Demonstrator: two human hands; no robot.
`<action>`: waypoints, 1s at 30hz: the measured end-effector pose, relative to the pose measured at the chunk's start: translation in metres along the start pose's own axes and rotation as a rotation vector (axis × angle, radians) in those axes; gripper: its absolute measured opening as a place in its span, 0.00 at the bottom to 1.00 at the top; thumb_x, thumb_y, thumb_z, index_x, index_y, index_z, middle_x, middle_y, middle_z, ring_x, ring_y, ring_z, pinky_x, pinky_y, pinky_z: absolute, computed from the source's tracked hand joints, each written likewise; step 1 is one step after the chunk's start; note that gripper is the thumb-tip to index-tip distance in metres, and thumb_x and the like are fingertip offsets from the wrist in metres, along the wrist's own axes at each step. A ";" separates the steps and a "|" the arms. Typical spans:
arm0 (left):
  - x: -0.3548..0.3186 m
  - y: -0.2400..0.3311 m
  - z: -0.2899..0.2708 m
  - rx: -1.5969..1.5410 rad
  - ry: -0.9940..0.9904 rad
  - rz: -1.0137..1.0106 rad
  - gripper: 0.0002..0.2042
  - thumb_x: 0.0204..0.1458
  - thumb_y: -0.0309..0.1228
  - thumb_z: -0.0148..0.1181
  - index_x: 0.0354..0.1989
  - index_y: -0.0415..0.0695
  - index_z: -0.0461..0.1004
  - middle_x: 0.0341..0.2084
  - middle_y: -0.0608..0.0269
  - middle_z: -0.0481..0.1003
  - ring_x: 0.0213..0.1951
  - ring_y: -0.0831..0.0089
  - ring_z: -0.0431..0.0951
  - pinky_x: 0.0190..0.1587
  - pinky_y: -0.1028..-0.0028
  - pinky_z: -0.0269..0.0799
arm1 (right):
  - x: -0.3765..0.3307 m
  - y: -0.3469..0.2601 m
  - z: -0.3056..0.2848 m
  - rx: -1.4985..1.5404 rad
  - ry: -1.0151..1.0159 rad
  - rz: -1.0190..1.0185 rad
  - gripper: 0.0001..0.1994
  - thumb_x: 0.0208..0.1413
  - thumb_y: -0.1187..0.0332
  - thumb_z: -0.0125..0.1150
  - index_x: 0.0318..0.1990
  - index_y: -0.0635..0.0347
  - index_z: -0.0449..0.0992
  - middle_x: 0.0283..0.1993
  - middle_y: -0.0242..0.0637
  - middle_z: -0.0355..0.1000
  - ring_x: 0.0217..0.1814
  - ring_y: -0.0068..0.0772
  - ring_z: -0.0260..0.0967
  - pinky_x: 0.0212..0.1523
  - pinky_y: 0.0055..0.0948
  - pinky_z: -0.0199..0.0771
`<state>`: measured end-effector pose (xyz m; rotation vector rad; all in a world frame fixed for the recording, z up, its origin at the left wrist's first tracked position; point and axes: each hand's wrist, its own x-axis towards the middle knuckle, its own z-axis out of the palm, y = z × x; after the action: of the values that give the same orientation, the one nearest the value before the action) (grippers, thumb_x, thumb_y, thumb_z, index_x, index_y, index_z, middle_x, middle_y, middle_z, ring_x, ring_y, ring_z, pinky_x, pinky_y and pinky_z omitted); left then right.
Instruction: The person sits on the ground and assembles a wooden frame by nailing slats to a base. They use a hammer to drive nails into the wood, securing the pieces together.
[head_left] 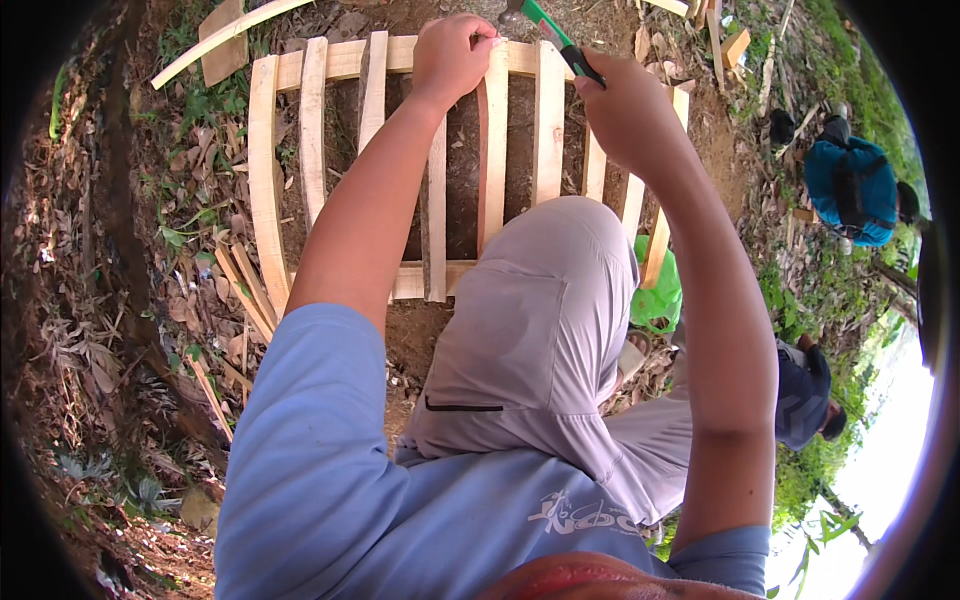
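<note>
A slatted wooden frame lies on the ground in front of me, with pale slats (492, 150) set across a far rail (344, 60) and a near rail (409, 281). My left hand (455, 62) is closed in a pinch at the far end of one middle slat. Whatever its fingertips hold is too small to make out. My right hand (632, 112) grips a hammer (552, 32) by its green and black handle. The hammer's head is above and just right of my left fingertips, apart from the wood. My bent knee (570, 235) covers the near ends of several slats.
A green plastic bag (657, 298) lies right of my knee. Loose wood strips (247, 290) are at the left, and a curved strip (232, 36) at the far left. At the right are a person in teal (850, 190) and a person in dark clothes (803, 395). Dry leaves cover the ground.
</note>
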<state>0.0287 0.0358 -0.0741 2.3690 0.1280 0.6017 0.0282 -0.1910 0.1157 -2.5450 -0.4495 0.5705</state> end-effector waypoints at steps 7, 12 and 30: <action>-0.001 0.000 0.001 0.002 -0.002 -0.017 0.09 0.56 0.35 0.73 0.38 0.43 0.86 0.40 0.62 0.87 0.37 0.61 0.85 0.45 0.64 0.80 | -0.002 0.003 0.002 -0.043 0.077 -0.076 0.15 0.70 0.67 0.53 0.56 0.68 0.77 0.34 0.58 0.80 0.36 0.57 0.82 0.39 0.50 0.78; -0.002 0.001 0.000 -0.006 -0.002 -0.010 0.09 0.56 0.35 0.72 0.38 0.43 0.86 0.39 0.62 0.87 0.37 0.61 0.85 0.45 0.64 0.80 | 0.000 0.002 -0.003 0.047 0.081 -0.046 0.16 0.70 0.68 0.53 0.59 0.67 0.76 0.34 0.58 0.80 0.36 0.58 0.82 0.40 0.50 0.78; 0.000 0.009 -0.002 -0.108 0.007 -0.018 0.05 0.54 0.31 0.73 0.33 0.43 0.86 0.34 0.63 0.86 0.32 0.64 0.84 0.51 0.64 0.78 | -0.025 0.004 0.008 0.141 0.112 -0.008 0.11 0.70 0.70 0.54 0.55 0.65 0.75 0.32 0.60 0.80 0.37 0.66 0.80 0.41 0.57 0.78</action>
<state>0.0272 0.0299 -0.0668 2.2594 0.1170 0.5937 0.0033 -0.2015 0.1151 -2.4249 -0.3659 0.4384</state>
